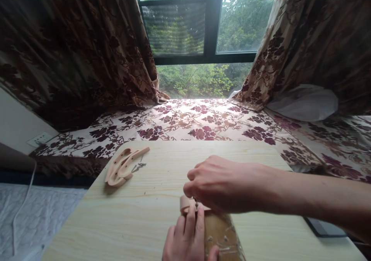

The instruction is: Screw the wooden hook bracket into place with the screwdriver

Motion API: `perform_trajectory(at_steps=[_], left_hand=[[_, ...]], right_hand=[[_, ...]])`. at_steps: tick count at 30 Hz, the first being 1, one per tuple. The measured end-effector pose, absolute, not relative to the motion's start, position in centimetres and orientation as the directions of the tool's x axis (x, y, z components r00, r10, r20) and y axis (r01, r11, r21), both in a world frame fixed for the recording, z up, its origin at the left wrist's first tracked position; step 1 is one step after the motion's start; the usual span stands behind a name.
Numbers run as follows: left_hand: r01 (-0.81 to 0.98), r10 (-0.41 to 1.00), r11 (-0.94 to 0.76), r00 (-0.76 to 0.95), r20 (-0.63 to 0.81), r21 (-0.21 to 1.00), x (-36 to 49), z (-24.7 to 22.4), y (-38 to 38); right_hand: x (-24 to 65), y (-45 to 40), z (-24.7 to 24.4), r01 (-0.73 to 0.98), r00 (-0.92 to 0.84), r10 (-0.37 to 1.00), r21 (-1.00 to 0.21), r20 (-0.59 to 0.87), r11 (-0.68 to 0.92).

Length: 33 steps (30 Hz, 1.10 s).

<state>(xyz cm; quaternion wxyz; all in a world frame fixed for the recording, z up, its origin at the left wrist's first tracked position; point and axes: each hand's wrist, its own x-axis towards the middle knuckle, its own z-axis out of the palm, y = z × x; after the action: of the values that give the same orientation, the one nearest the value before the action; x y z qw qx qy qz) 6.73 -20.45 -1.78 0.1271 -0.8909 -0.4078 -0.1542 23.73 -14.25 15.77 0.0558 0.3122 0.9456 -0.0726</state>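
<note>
My left hand (187,234) lies with its fingers stretched over a curved, light wooden piece (184,203), pressing it on the end of a brown block (220,237) with a shiny, clear covering. The left thumb rests on the block's top. Over the wooden piece, my right hand (213,181) is closed, palm down. A small metal screw (196,204) stands upright just below its fingertips, between the left fingers. Whether the right fist hides a tool as well, I cannot tell. Toward the table's far left lie several similar curved wooden pieces (123,168) with holes.
Small screws (139,167) lie beside the loose wooden pieces on the pale wooden table (116,222). A dark-edged flat object (326,227) shows under my right forearm. Beyond the table are a flowered cloth ledge (185,120), patterned curtains (121,60) and a window.
</note>
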Motion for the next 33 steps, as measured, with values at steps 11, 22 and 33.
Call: perform_trajectory(at_steps=[11,22,33], left_hand=[[0.707,0.61,-0.682,0.69,0.39,-0.186,6.3,-1.1,-20.2],[0.715,0.63,-0.683,0.681,0.374,-0.153,6.4,-0.8,-20.1],[0.717,0.65,-0.69,0.674,0.352,-0.101,6.3,-0.8,-20.1]], right_hand=[[24.4,-14.2,15.4,0.663,-0.744,0.64,-0.086,-0.195,0.744],[24.4,-14.0,15.9,0.635,-0.766,0.607,-0.097,-0.21,0.767],[24.4,-14.2,16.2,0.605,-0.792,0.583,-0.104,-0.18,0.789]])
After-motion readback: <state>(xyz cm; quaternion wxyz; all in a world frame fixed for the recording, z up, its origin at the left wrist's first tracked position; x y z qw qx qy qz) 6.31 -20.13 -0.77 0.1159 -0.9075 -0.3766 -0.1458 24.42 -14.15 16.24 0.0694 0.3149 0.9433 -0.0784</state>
